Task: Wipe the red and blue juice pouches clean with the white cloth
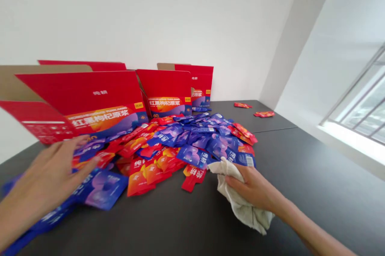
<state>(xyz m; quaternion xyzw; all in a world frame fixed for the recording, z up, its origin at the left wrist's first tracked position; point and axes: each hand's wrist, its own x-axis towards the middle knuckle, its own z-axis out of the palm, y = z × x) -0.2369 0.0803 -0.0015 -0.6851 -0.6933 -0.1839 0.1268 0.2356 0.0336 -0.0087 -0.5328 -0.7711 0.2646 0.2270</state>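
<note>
My right hand (249, 186) grips a crumpled whitish cloth (237, 198), which hangs down against the dark table. The cloth's upper edge meets the front right of a big heap of flat sachets, made up of blue-purple sachets (192, 156) and red-orange sachets (150, 172). On the left, my left hand (57, 168) reaches over the heap's near side, its thumb spread away from the fingers. Red and purple sachets show beyond the gap between them, and more blue sachets (104, 188) lie under and beside the wrist. Its fingertips are slightly blurred.
Red cartons with raised flaps stand behind the heap: a large carton (102, 107) at left, a middle carton (168, 91) and one farther back (203, 83). Two red sachets (264, 114) lie apart on the dark table (300, 176) at the far right. A white wall (180, 15) rises behind.
</note>
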